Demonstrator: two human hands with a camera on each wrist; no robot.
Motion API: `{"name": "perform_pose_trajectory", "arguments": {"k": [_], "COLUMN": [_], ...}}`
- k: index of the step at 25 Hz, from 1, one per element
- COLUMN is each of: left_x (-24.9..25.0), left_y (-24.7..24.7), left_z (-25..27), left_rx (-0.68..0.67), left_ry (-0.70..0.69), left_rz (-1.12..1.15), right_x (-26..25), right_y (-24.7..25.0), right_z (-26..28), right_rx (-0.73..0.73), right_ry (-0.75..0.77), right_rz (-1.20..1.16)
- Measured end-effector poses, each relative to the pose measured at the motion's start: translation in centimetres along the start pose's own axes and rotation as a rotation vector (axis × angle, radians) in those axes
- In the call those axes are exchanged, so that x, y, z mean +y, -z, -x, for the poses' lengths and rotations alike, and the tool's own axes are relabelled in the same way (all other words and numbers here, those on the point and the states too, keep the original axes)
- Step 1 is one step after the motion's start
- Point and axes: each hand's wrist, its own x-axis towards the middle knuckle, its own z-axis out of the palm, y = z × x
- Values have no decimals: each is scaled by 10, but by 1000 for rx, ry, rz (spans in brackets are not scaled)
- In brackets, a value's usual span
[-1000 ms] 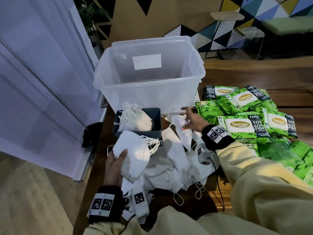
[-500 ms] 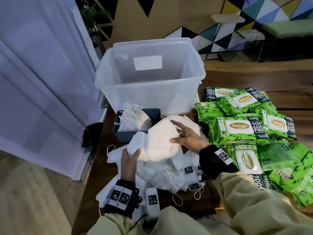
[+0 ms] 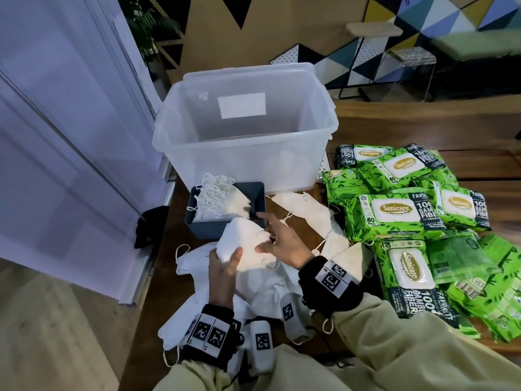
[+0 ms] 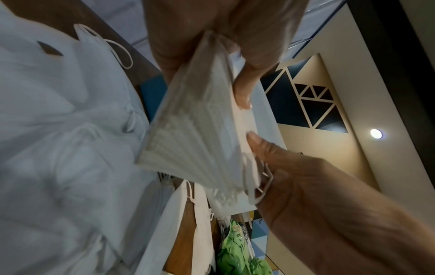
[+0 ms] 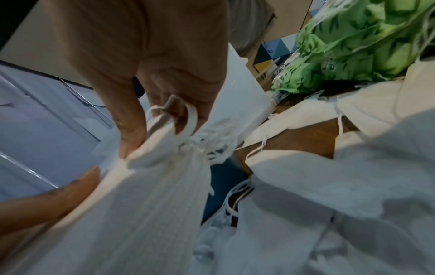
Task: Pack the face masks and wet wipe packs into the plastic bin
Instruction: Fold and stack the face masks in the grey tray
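My left hand [image 3: 228, 256] grips a stack of white face masks [image 3: 242, 244] by its lower corner, just in front of a small blue tray [image 3: 205, 230]. My right hand [image 3: 270, 235] pinches the stack's other end with thumb and fingers [image 5: 132, 141], where the ear loops bunch. The stack's edges [image 4: 195, 134] fan out in the left wrist view. More masks [image 3: 262, 289] lie loose on the table under my hands. Behind the tray stands the clear plastic bin [image 3: 239, 167]. Several green wet wipe packs [image 3: 394, 213] are piled to its right.
The blue tray holds another bundle of masks [image 3: 220, 201]. A few masks [image 3: 310, 210] lie between the tray and the wipes. The wooden table's left edge [image 3: 152, 266] runs beside a white door. A black cloth [image 3: 149, 224] hangs at that edge.
My right hand came back from the masks beside the bin and joined the left on the stack. The stack moved right and forward, up to the blue tray.
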Motion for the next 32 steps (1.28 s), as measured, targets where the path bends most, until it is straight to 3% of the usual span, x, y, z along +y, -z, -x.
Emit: {"name": "perform_pose_trajectory", "arguments": {"k": [2,4,7,9,11,13,15,18,21,23,27,32], "left_x": [-1,-5,-9,-6,-1,9,25,48,65,70,69,69], "left_y": [4,17,41,44,42,42,47,49,38,36,47,42], "left_z": [2,-1,-12,-13,-12,-10,-12,-14,-11,-12,-18,-17], "left_rx": [-7,4,38,3,-45,-88,-122,-207,-285,-240,-161,-165], "left_ry": [-9,2,-24,-47,-75,-91,-114,-152,-238,-263,-219,-184], "left_rz": [-33,-7,-2,-72,-128,-135,-123,-58,-94,-48,53,80], "right_x": [3,15,28,24,16,11,6,-6,-20,-20,-11,-24], "right_y": [-8,-7,-1,-6,-18,-16,4,24,14,7,8,4], "right_z": [3,2,8,12,11,8,4,-6,-14,-13,-12,-20], "right_rx": [-3,112,273,139,-73,-248,-323,-268,-311,-272,-20,-31], "right_ry": [10,-36,-57,47,146,148,101,124,197,169,115,146], "right_rz": [-94,-197,-92,133,214,27,-223,-365,-258,-247,-427,-464]}}
